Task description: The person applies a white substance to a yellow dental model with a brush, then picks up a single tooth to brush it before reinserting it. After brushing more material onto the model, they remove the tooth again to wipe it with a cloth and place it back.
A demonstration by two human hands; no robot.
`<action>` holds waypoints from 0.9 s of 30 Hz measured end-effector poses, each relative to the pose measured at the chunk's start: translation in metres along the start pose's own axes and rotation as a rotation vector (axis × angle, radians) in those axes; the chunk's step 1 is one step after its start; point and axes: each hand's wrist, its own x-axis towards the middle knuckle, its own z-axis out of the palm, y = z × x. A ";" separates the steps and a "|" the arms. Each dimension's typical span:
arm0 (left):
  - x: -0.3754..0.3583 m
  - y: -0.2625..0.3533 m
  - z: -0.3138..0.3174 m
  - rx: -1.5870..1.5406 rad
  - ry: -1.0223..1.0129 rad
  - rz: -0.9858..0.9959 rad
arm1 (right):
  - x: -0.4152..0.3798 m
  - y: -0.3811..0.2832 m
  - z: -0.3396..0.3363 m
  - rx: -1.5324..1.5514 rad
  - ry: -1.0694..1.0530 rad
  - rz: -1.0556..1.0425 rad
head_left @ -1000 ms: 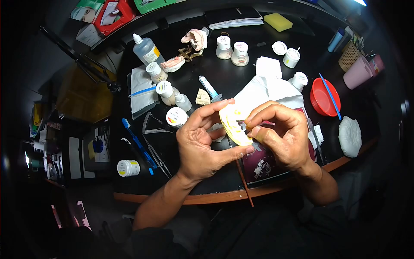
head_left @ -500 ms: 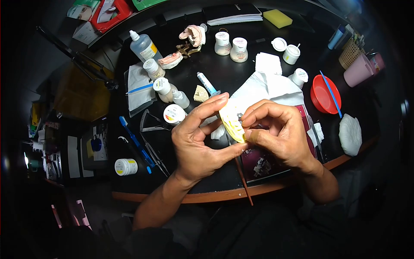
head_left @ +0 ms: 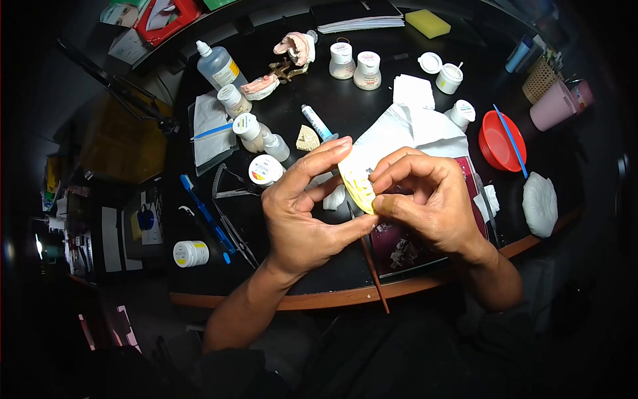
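Note:
A pale yellow dental cast is held upright between the thumb and fingers of my left hand. My right hand has its thumb and index finger bent close together at the right side of the cast, touching it; whether a small piece sits between those fingertips is hidden. White tissue lies behind the hands. Below them, a brown-handled brush rests across the table edge, beside a dark red tray with white crumbs.
White jars and a blue toothbrush stand or lie at left. Behind are a syringe, a pink-and-white dental model and a large bottle. At right are a red bowl and a cotton wad.
The whole view has shifted slightly. The cast appears turned a little in my left hand, and both hands keep nearly the same pose.

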 end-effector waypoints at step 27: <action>0.000 0.000 0.001 0.015 -0.002 0.010 | 0.000 0.002 -0.001 -0.064 -0.001 -0.020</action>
